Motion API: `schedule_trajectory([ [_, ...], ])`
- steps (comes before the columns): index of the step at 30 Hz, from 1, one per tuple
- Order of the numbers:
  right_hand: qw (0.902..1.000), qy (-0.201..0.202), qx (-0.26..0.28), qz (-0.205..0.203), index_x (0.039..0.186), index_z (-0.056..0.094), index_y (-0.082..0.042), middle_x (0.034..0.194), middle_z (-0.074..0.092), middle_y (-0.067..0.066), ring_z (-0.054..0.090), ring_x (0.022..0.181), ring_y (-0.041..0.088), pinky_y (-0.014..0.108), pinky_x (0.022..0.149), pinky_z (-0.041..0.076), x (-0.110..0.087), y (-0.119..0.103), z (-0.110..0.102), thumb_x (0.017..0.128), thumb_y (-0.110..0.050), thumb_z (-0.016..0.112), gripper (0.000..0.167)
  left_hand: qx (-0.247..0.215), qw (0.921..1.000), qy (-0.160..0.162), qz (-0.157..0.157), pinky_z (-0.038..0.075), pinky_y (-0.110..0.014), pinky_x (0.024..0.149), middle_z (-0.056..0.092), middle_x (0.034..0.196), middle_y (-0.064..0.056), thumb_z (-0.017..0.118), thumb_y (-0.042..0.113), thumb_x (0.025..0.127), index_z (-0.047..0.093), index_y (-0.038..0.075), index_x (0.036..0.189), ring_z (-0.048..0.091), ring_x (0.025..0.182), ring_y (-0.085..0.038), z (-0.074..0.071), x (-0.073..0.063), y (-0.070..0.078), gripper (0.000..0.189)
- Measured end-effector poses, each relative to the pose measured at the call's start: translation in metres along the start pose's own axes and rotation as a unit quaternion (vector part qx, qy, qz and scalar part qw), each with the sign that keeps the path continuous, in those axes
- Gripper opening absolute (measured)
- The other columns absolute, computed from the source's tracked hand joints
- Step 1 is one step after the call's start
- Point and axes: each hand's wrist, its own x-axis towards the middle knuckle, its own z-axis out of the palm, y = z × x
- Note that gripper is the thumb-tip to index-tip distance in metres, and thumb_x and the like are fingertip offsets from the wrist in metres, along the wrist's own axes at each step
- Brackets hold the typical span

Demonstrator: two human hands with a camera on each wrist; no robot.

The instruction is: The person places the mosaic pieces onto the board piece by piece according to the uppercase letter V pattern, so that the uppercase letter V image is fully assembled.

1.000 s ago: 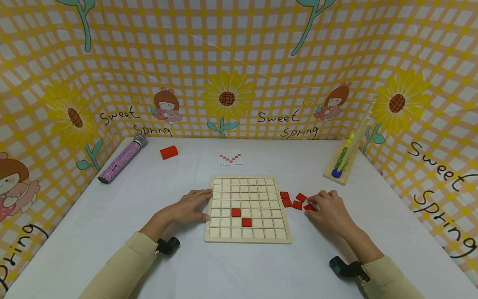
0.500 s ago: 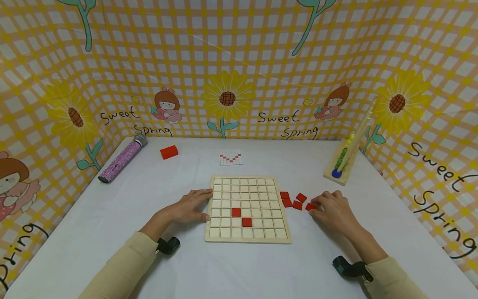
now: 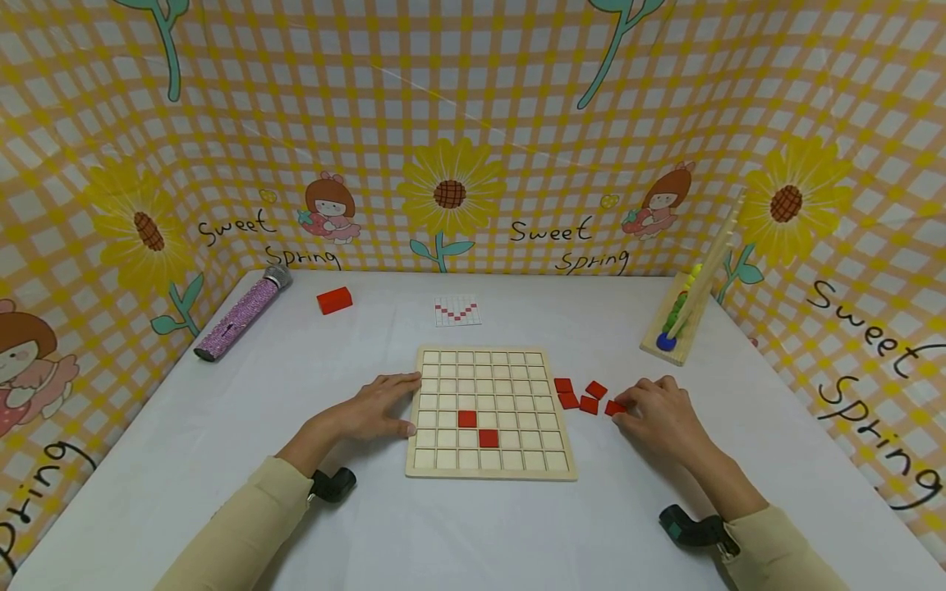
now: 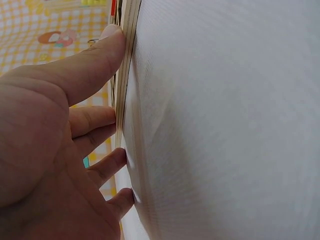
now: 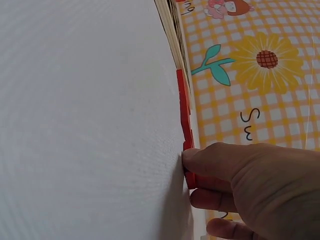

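A pale wooden grid board point(image 3: 517, 398) lies flat on the table, with one red square tile point(image 3: 467, 419) and another red tile point(image 3: 489, 438) in its cells. My left hand point(image 3: 369, 408) rests against the board's left edge, thumb and fingers spread and fairly straight. Beside the right edge lie several loose red tiles point(image 3: 589, 405). My right hand point(image 3: 658, 414) pinches the rightmost tile point(image 3: 614, 408) between thumb and fingers, low at the table surface. In the right wrist view the thumb point(image 5: 197, 159) touches this tile; the fingers behind are partly hidden.
Behind the board lies a card point(image 3: 457, 311) printed with a red V pattern on a grid. A red block point(image 3: 335, 301) and a purple glittery microphone point(image 3: 244, 314) are at the back left. A wooden bead stand point(image 3: 681, 320) is at the back right.
My right hand has shifted slightly right, and the tile at its fingertips has moved a little right with it. The left hand and the board stay where they were.
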Motion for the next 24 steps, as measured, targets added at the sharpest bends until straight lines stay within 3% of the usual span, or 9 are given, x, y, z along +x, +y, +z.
schedule_trajectory([
  [24, 0.9998, 0.012, 0.006, -0.015, 0.093, 0.072, -0.005, 0.09, 0.065, 0.009, 0.045, 0.095, 0.031, 0.044, 0.077, 0.037, 0.002, -0.027, -0.008, 0.074, -0.019, 0.078, 0.024, -0.003, 1.0, 0.003, -0.004, 0.021, -0.056, 0.113, 0.025, 0.156, -0.008, 0.069, 0.029, 0.085, 0.03, 0.007, 0.148, 0.021, 0.142, -0.034, 0.001, 0.0, 0.002, 0.077],
])
